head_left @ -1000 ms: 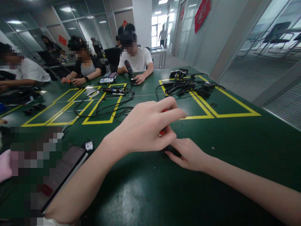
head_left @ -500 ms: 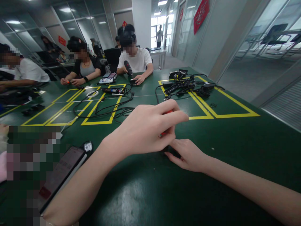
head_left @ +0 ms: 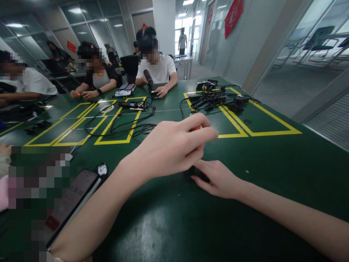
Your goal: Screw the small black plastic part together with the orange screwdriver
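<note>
My left hand (head_left: 174, 147) is closed, reaching across the middle of the view. Between its fingers shows a small patch of a red-orange object (head_left: 195, 128); the fingers cover the rest, so its kind is hidden. Just below and to the right, my right hand (head_left: 218, 178) is low over the green table, its thumb and fingers gripping a small black object (head_left: 190, 172). Most of that black object lies behind my hands. The left fingers are directly above the right fingertips; whether the two objects touch cannot be seen.
A phone (head_left: 75, 200) lies on the green table (head_left: 272, 171) by my left forearm. Black cables (head_left: 208, 100) are heaped at the back right, and a long black cord (head_left: 120, 127) loops at centre left. Several people sit across the table.
My left fingers have shifted slightly upward, and less of the red-orange object shows between them. A little more of the black object is visible. My right hand stays nearly still.
</note>
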A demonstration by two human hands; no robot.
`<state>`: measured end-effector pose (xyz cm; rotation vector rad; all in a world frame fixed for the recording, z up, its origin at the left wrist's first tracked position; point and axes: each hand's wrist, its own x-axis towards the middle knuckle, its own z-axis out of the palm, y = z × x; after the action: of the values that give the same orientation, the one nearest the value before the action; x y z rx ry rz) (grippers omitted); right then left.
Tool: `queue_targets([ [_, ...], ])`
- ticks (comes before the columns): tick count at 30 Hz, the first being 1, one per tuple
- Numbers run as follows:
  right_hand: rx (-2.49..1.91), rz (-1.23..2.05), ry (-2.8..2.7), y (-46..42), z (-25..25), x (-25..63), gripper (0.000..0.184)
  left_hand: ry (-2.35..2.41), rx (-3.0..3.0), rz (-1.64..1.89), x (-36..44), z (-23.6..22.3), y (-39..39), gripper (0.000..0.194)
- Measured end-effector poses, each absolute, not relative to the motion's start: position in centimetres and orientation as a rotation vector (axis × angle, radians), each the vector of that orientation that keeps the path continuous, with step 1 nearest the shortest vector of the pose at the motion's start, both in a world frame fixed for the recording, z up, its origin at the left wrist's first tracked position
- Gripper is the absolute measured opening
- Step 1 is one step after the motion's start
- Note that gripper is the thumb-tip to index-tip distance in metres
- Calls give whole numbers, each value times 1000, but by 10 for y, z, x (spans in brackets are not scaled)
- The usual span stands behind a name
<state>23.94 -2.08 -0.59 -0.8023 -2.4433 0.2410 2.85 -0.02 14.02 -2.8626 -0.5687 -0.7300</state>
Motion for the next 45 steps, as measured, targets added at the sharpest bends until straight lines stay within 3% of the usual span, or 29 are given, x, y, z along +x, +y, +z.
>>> queue_targets([
  [23, -829, 263, -2458, -21, -7, 240, 47, -606, -2832, -720, 29, 139, 0, 34],
  [28, -776, 253, -2429, -21, -7, 239, 36, -588, -2855, -709, 30, 141, -2, 27],
  [34, -809, 263, -2449, -22, -4, 239, 40, -621, -2848, -689, 30, 140, -2, 32],
  [40, -808, 256, -2429, -22, -5, 238, 31, -565, -2853, -694, 31, 140, -2, 27],
  [45, -827, 277, -2452, -22, -3, 237, 39, -594, -2827, -696, 31, 139, -1, 31],
])
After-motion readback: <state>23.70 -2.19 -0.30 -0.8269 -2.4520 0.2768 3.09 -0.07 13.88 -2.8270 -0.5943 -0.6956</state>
